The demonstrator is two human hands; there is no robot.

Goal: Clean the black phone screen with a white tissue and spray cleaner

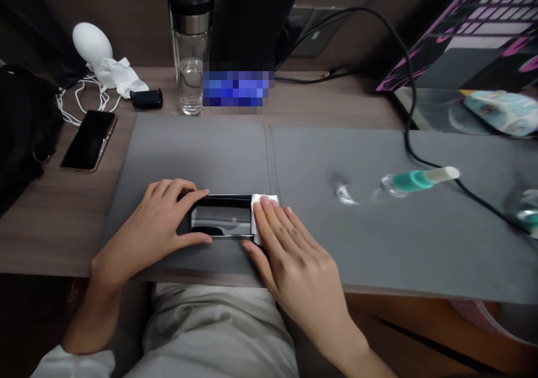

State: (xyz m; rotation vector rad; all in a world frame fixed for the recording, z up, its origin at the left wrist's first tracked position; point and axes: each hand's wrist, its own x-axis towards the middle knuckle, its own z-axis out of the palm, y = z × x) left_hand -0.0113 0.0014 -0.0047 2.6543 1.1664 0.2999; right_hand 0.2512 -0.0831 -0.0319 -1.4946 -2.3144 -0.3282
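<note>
A glossy black rectangular frame (225,200) with a grey, see-through-looking middle lies on the grey desk mat (202,154). My left hand (147,224) grips its left end, thumb along the near edge and index finger along the far edge. Over the right end is a folded white tissue (255,224), pressed down by the fingertips of my right hand (298,263). Its fingers lie together on the tissue, while the thumb is at the frame's near right corner. Part of the frame's right end is hidden under tissue and fingers.
Right on the mat are a small bottle with teal liquid (414,181) and a clear plastic piece (347,195). A black cable (409,103) crosses there. Behind stand a water bottle (191,64), a black phone (90,141) and a white egg-shaped device (92,42).
</note>
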